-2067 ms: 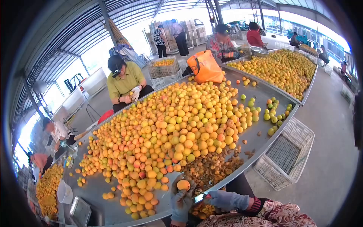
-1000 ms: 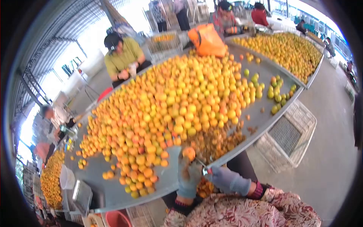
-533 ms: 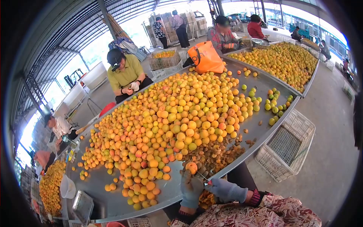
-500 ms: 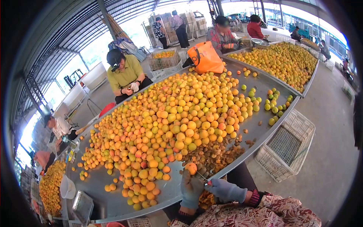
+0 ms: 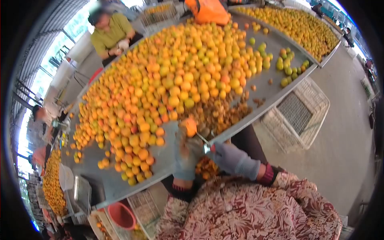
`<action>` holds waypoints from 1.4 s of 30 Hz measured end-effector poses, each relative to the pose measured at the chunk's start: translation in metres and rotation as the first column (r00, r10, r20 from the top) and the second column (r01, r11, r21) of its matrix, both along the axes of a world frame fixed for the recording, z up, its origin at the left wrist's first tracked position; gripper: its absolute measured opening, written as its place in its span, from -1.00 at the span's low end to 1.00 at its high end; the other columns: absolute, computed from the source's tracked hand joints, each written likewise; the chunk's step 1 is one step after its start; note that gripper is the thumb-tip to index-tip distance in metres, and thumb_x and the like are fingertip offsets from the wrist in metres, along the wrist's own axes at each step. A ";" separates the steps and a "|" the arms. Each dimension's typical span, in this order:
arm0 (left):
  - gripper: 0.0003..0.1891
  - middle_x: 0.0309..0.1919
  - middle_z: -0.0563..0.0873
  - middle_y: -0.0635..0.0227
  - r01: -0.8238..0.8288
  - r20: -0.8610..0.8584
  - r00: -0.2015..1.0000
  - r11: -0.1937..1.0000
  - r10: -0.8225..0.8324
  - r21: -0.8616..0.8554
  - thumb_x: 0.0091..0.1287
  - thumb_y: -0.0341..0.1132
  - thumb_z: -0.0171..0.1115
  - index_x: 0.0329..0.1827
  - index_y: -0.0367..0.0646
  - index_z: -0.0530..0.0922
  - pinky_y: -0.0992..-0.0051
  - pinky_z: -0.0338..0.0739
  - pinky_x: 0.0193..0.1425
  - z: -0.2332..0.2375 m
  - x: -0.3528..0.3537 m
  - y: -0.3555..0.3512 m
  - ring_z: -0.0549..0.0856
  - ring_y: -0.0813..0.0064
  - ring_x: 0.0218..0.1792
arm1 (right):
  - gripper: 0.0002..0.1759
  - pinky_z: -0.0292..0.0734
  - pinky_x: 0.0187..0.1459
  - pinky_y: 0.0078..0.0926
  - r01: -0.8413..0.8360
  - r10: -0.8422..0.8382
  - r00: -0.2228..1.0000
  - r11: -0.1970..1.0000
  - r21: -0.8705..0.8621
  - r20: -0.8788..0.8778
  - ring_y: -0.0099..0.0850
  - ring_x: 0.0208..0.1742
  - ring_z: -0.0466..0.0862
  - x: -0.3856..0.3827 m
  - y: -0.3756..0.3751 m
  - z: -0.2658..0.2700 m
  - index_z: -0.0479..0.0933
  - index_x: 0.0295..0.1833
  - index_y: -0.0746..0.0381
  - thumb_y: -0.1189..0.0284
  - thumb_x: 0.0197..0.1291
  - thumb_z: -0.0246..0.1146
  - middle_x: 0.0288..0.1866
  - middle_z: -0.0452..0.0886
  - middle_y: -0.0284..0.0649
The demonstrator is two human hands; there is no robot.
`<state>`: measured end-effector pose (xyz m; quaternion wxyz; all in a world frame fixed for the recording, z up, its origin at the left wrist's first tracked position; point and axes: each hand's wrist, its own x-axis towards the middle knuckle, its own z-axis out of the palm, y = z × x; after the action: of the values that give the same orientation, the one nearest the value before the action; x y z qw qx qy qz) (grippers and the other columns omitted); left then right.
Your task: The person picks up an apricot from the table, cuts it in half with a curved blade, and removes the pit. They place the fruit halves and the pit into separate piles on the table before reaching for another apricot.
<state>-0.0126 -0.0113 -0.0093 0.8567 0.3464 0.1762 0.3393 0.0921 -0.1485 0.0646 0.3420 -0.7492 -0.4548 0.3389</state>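
Note:
My left hand (image 5: 187,154), in a stained grey glove, is closed around an orange apricot (image 5: 189,125) held up at the table's near edge. In my right hand (image 5: 235,158), also gloved in grey, is a small knife (image 5: 204,140) whose thin blade points at the apricot. Motion blur hides whether the blade touches the fruit. Just beyond my hands lies a heap of brown pits or scraps (image 5: 226,114). Behind it spreads a large pile of apricots (image 5: 172,76) on the metal table (image 5: 110,178). Below my hands, cut orange pieces (image 5: 206,168) show.
A white plastic crate (image 5: 316,132) stands on the floor to the right. A red bucket (image 5: 121,216) is under the table at lower left. Green fruit (image 5: 286,66) lies near the right edge. An orange bag (image 5: 208,11) rests at the far edge, and a co-worker (image 5: 110,32) sits across.
My view has tilted down, so the table sits higher and the red bucket and more of my clothing show. Both hands keep their hold on the apricot and knife.

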 end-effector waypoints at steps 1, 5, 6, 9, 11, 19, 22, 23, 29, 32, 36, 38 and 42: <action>-0.71 -0.55 0.45 0.47 -0.003 0.042 0.999 0.989 0.009 -0.146 0.41 -0.10 0.00 -0.11 -0.16 0.46 0.74 0.45 -0.41 0.035 0.008 -0.010 0.50 0.64 -0.49 | -0.61 0.45 -0.28 -0.14 -0.014 0.011 1.000 0.993 -0.115 -0.026 0.07 -0.28 0.56 0.000 0.000 0.013 0.37 -0.24 0.35 0.17 0.25 0.08 -0.40 0.53 0.13; -0.60 -0.33 0.62 0.23 0.041 0.030 0.999 0.982 -0.036 -0.186 0.44 -0.01 -0.14 -0.07 -0.21 0.45 0.58 0.58 -0.26 0.051 0.016 -0.008 0.63 0.42 -0.31 | -0.62 0.46 -0.23 -0.14 -0.043 0.042 0.999 0.989 -0.139 -0.015 0.03 -0.26 0.57 0.000 0.001 0.014 0.35 -0.18 0.33 0.17 0.26 0.07 -0.39 0.55 0.10; -0.47 -0.24 0.60 0.13 0.188 0.187 0.973 0.938 -0.137 -0.290 0.38 0.13 -0.17 -0.06 -0.22 0.44 0.41 0.52 -0.16 0.044 0.016 0.002 0.60 0.30 -0.23 | -0.63 0.46 -0.23 -0.14 -0.046 0.047 0.999 0.989 -0.140 0.000 0.02 -0.26 0.58 0.000 0.001 0.014 0.35 -0.17 0.32 0.17 0.26 0.07 -0.39 0.56 0.08; -0.34 -0.14 0.57 0.00 0.192 0.110 0.980 0.945 -0.169 -0.263 0.32 0.28 -0.20 -0.05 -0.24 0.43 0.23 0.46 -0.03 0.046 0.017 0.000 0.57 0.14 -0.12 | -0.64 0.46 -0.23 -0.14 -0.037 0.045 0.998 0.988 -0.149 0.048 0.01 -0.27 0.58 0.002 0.001 0.013 0.35 -0.17 0.31 0.17 0.25 0.08 -0.41 0.56 0.07; -0.34 -0.13 0.57 -0.01 0.064 -0.131 0.988 0.990 -0.081 -0.127 0.31 0.29 -0.20 -0.05 -0.23 0.43 0.21 0.46 -0.01 0.056 0.020 -0.005 0.57 0.10 -0.10 | -0.64 0.46 -0.24 -0.13 -0.031 0.040 0.997 0.990 -0.137 0.065 0.02 -0.28 0.59 0.002 0.001 0.012 0.35 -0.17 0.30 0.18 0.25 0.08 -0.41 0.56 0.07; -0.44 -0.17 0.57 -0.04 0.099 -0.029 0.994 0.991 -0.102 -0.093 0.46 0.03 -0.36 -0.04 -0.39 0.37 0.13 0.50 0.04 0.057 0.013 -0.001 0.58 0.07 -0.04 | -0.66 0.47 -0.29 -0.09 -0.017 0.024 0.993 0.998 -0.067 0.112 0.02 -0.33 0.59 0.001 -0.002 0.012 0.38 -0.22 0.28 0.18 0.23 0.09 -0.45 0.56 0.06; -0.42 -0.19 0.58 -0.05 0.113 -0.004 0.993 0.934 -0.121 -0.339 0.44 0.05 -0.35 -0.09 -0.39 0.40 0.15 0.52 -0.01 0.063 0.012 0.000 0.60 0.07 -0.10 | -0.65 0.48 -0.32 -0.10 -0.025 0.044 0.987 0.992 -0.125 0.152 0.01 -0.36 0.60 0.002 -0.006 0.027 0.38 -0.23 0.28 0.16 0.23 0.10 -0.46 0.56 0.05; -0.42 -0.19 0.58 -0.05 0.110 -0.006 0.993 0.934 -0.119 -0.340 0.44 0.05 -0.35 -0.09 -0.39 0.40 0.15 0.52 -0.01 0.059 0.012 0.000 0.60 0.07 -0.10 | -0.64 0.48 -0.33 -0.10 -0.041 0.056 0.985 0.995 -0.094 0.161 0.01 -0.37 0.60 0.002 -0.009 0.029 0.37 -0.23 0.28 0.15 0.22 0.10 -0.47 0.56 0.04; -0.28 -0.23 0.59 0.07 -0.013 -0.205 0.979 1.000 0.015 0.011 0.30 0.31 -0.34 -0.16 -0.25 0.47 0.09 0.46 0.01 0.052 0.017 -0.007 0.57 0.08 -0.13 | -0.62 0.49 -0.36 -0.12 -0.080 0.085 0.980 0.996 -0.038 0.180 -0.03 -0.39 0.61 0.003 -0.007 0.031 0.36 -0.22 0.26 0.11 0.22 0.10 -0.49 0.56 0.01; -0.28 -0.22 0.58 0.08 0.104 -0.085 0.989 0.979 -0.121 -0.176 0.30 0.32 -0.34 -0.18 -0.26 0.47 0.08 0.45 0.04 0.054 0.013 -0.005 0.57 0.07 -0.14 | -0.63 0.49 -0.37 -0.12 -0.097 0.107 0.971 0.994 -0.054 0.214 -0.05 -0.39 0.61 0.003 -0.007 0.033 0.36 -0.22 0.24 0.11 0.22 0.10 -0.50 0.56 -0.02; -0.28 -0.24 0.56 0.00 0.254 0.202 0.961 0.892 -0.189 -0.374 0.33 0.22 -0.33 -0.23 -0.39 0.49 0.08 0.44 0.04 0.058 0.012 -0.006 0.54 0.06 -0.15 | -0.65 0.50 -0.39 -0.13 -0.110 0.116 0.953 0.993 -0.039 0.279 -0.07 -0.39 0.62 0.006 -0.010 0.035 0.36 -0.21 0.23 0.13 0.20 0.12 -0.50 0.57 -0.05; -0.27 -0.26 0.55 0.04 0.282 0.230 0.953 0.853 -0.196 -0.439 0.31 0.24 -0.31 -0.25 -0.37 0.51 0.09 0.41 0.07 0.060 0.013 -0.006 0.51 0.07 -0.14 | -0.66 0.50 -0.39 -0.13 -0.129 0.123 0.952 0.992 0.003 0.280 -0.07 -0.40 0.62 0.008 -0.013 0.033 0.36 -0.20 0.23 0.15 0.19 0.13 -0.50 0.57 -0.06; -0.28 -0.39 0.46 0.20 0.282 0.215 0.955 0.858 -0.206 -0.429 0.25 0.29 -0.26 -0.32 -0.31 0.52 0.24 0.35 -0.02 0.072 0.017 -0.012 0.40 0.25 -0.25 | -0.68 0.50 -0.39 -0.15 -0.151 0.146 0.947 0.989 -0.005 0.287 -0.09 -0.41 0.63 0.010 -0.014 0.032 0.37 -0.19 0.22 0.18 0.17 0.15 -0.48 0.58 -0.08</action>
<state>0.0041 -0.0232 0.0627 0.9613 0.1269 0.1353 0.2038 0.1020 -0.1628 0.0971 0.2523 -0.7513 -0.5573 0.2478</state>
